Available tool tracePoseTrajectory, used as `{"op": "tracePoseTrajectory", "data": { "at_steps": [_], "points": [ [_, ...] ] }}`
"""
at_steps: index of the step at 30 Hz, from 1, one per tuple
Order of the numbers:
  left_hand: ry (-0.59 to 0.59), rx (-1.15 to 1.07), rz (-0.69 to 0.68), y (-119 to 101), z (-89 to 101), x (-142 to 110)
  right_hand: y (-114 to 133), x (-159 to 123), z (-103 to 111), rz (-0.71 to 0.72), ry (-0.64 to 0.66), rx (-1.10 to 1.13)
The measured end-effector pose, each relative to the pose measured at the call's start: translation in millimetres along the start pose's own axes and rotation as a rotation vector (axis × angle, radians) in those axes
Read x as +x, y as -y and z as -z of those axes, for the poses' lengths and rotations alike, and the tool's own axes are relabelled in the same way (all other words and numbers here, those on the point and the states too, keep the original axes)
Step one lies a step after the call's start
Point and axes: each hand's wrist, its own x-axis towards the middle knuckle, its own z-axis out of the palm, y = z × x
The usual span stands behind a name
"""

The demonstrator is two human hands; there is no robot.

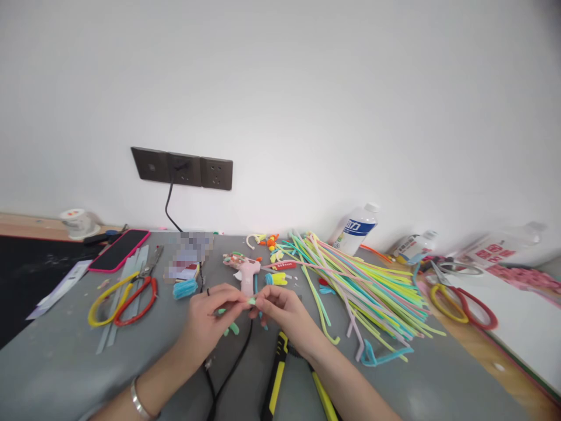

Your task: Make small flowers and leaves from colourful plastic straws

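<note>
My left hand and my right hand meet at the middle of the grey mat. Between their fingertips they pinch a small pale green piece, apparently a bit of pipe cleaner, mostly covered by the fingers. Just beyond stands a pink glue gun, partly hidden by my hands. Light green pipe cleaner pieces lie under my left hand. Black-and-yellow handled pliers lie beneath my right wrist, their jaws hidden.
A large bundle of pastel pipe cleaners spreads to the right. Red-and-yellow scissors lie left, beside a pink-edged phone. A second pair of scissors sits far right. A white bottle leans at the wall. A black cable crosses the mat.
</note>
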Motion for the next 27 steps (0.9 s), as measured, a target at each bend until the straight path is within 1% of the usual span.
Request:
{"op": "tracePoseTrajectory", "data": {
  "at_steps": [3, 6, 12, 15, 17, 18, 19, 24, 27],
  "points": [
    [0.009, 0.066, -0.168, -0.5, 3.2, -0.5, -1.7, -0.3, -0.1, -0.030, -0.028, 0.078],
    [0.025, 0.107, -0.257, -0.7, 6.6, -1.0, -2.3, -0.8, -1.1, -0.015, -0.071, 0.118],
    [0.015, 0.078, -0.283, -2.5, 6.4, 0.4, 1.1, -1.4, -4.5, 0.089, -0.067, 0.120],
    [-0.005, 0.033, -0.309, 1.2, 3.7, 1.2, 1.0, 0.0, -3.6, 0.136, -0.091, 0.081],
    [-0.009, -0.013, -0.303, 5.3, 1.9, 0.9, -0.1, 1.2, -1.9, 0.175, -0.105, 0.053],
    [0.000, -0.043, -0.271, 7.3, 1.1, 0.5, -0.7, 1.6, -0.9, 0.195, -0.115, 0.041],
    [0.016, -0.075, -0.211, 8.9, 0.4, 0.0, -1.4, 1.9, 0.0, 0.214, -0.130, 0.029],
    [0.150, -0.302, 0.275, 8.9, -3.3, -0.6, -4.0, 0.4, 1.3, 0.319, -0.208, -0.105],
    [0.247, -0.393, 0.429, 6.2, -4.5, 0.8, -5.1, -1.0, 0.3, 0.372, -0.209, -0.197]
  ]
}}
